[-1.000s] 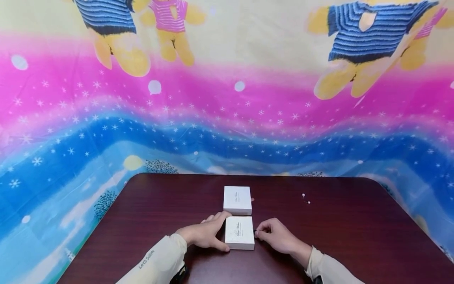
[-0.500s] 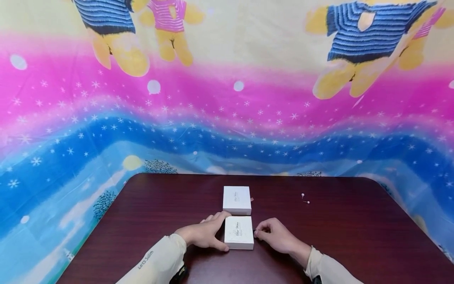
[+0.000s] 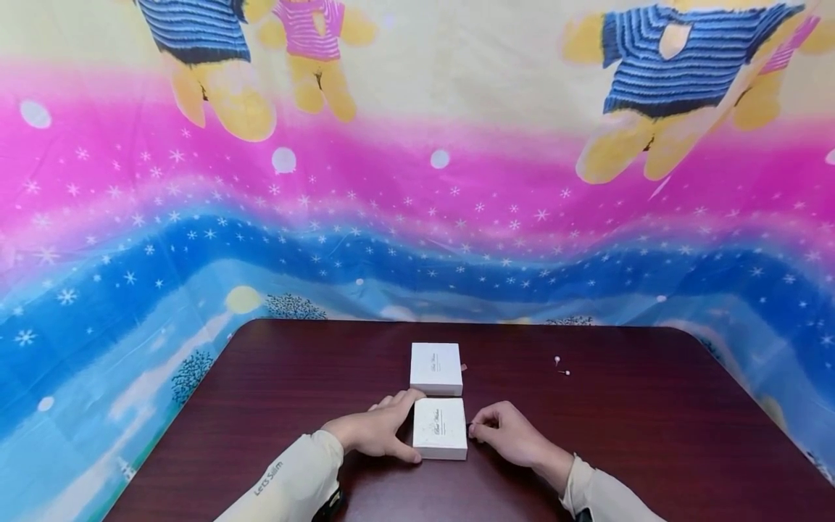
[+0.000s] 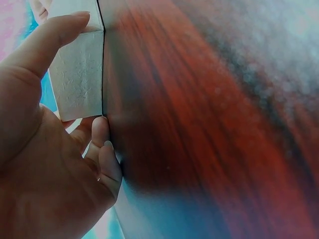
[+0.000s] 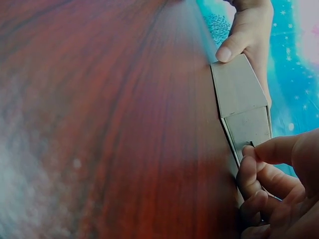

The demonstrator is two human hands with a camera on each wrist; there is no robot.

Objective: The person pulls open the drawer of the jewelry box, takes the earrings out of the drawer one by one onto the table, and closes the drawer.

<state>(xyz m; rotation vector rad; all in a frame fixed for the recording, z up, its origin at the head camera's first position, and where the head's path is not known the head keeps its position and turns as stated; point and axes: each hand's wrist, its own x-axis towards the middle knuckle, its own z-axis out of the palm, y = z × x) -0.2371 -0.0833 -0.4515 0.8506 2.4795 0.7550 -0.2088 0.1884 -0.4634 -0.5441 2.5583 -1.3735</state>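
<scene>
A small white box with printed lettering on its lid lies flat on the dark red table. My left hand holds this box from the left, its thumb at the near corner and its fingers at the far one. In the left wrist view, the thumb presses along the box's side wall. On the opposite side, my right hand pinches a short dark pull tab between thumb and forefinger. The right wrist view shows that tab coming out of the box's end face.
Just behind lies a second white box, with a pinkish tab on its right. Two small white-beaded pins lie at the right rear of the table. A printed cloth hangs behind the table's far edge.
</scene>
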